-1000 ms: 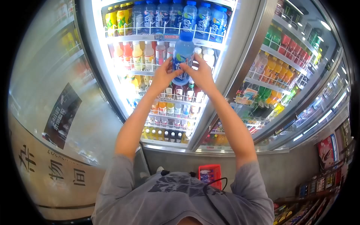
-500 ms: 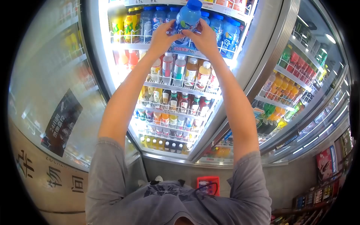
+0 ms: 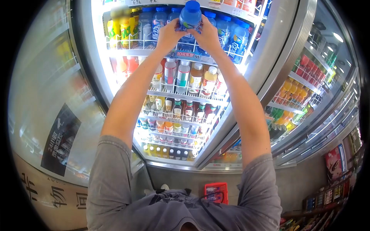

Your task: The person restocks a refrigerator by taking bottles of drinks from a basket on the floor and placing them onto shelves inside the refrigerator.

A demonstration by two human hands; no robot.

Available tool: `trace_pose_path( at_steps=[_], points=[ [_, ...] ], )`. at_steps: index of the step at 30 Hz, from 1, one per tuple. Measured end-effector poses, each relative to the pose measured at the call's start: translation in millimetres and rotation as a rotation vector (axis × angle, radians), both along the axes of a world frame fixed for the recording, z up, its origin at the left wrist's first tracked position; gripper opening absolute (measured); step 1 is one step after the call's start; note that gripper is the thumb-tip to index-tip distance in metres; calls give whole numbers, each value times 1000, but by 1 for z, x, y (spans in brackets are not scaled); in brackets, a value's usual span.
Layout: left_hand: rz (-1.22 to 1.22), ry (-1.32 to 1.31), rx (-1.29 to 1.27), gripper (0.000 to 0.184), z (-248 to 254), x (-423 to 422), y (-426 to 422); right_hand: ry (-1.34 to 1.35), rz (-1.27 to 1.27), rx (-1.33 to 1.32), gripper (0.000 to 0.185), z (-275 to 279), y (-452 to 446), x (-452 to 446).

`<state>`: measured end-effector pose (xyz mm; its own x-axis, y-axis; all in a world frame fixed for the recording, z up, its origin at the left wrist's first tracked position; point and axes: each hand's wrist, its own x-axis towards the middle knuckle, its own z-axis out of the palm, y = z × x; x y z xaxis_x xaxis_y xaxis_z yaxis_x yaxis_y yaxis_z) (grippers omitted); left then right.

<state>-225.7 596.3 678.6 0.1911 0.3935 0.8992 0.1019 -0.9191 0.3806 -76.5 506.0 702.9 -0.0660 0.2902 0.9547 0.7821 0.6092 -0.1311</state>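
Observation:
Both my hands hold one blue-capped drink bottle (image 3: 190, 16) at the front of the top visible fridge shelf. My left hand (image 3: 169, 35) grips its left side, and my right hand (image 3: 207, 37) grips its right side, with the thumbs low at the front. The bottle stands upright, tilted a little towards me. Similar blue bottles (image 3: 160, 24) stand in rows on both sides behind the wire rail. Yellow bottles (image 3: 126, 29) are at the left end of that shelf. My palms partly hide the bottle's lower body.
Lower shelves carry many drink bottles (image 3: 195, 77). At the left is the open glass door (image 3: 46, 88) with a black notice (image 3: 61, 140). A second glass-fronted fridge (image 3: 295, 90) is to the right. On the floor sits a red basket (image 3: 221, 185) with items inside.
The bottle has come down and slightly back into the row on the shelf, with both hands still around it. The view has shifted slightly.

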Motion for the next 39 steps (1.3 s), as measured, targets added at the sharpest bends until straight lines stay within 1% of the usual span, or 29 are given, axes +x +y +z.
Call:
trace_pose_path(
  at_steps=[1,3,4,6,7,9,10,13,14,15,17,18,19,21,22,23,25,27,29,30,32,33,35,36,38,39],
  points=[
    [-1,0,-6,60,-4,1,9,0,-1,-6,58,-2,2,1],
    [-20,106,-38,60,-6,3,20,2,-148,-214,61,-5,6,4],
    [-25,107,-40,60,-8,3,21,3,-152,-217,61,-6,8,4],
    [75,128,27,56,-8,3,22,5,-176,-189,62,-7,13,6],
    [72,129,20,56,-6,2,26,5,-178,-196,62,-6,16,8],
    [63,196,71,53,0,2,35,-44,-266,-149,68,-1,24,12],
    [107,228,71,51,2,4,39,-43,-263,-151,69,1,25,15],
    [132,257,112,51,6,5,47,-57,-297,-193,68,8,26,13],
    [117,269,104,53,7,4,49,-9,-281,-258,66,9,24,12],
    [114,273,103,53,9,4,50,-5,-283,-261,66,10,26,14],
    [102,337,84,55,8,3,51,-42,-308,-329,66,11,31,15],
    [61,359,66,57,7,-2,48,-35,-340,-305,64,4,41,14],
    [63,366,68,57,3,-3,52,-29,-337,-304,64,-4,45,11],
    [102,464,5,59,-10,-2,60,-9,-418,-299,61,-15,51,7],
    [83,450,-35,63,-11,0,63,20,-370,-300,63,-15,48,7],
    [85,445,-22,63,-10,1,67,18,-371,-287,63,-13,47,6],
    [3,431,-136,56,-12,1,69,119,-360,-304,67,-13,43,-1],
    [19,436,-119,58,-14,4,73,112,-359,-286,67,-16,46,-9],
    [31,390,-34,58,-18,7,79,116,-443,-352,67,-18,49,-16],
    [29,389,-35,58,-16,6,79,114,-445,-353,67,-21,49,-21],
    [147,626,-70,59,-13,5,80,122,-530,-349,73,-28,47,-30],
    [146,624,-68,59,-12,5,80,121,-531,-348,73,-27,44,-32],
    [106,609,-69,60,-13,3,79,13,-661,-376,73,-23,39,-35],
    [104,609,-67,60,-12,2,79,14,-663,-374,73,-24,39,-36],
    [121,633,-86,59,-11,4,76,-153,-774,-332,61,-28,36,-35],
    [114,635,-82,59,-13,5,75,-150,-782,-332,61,-29,34,-34]
  ],
)
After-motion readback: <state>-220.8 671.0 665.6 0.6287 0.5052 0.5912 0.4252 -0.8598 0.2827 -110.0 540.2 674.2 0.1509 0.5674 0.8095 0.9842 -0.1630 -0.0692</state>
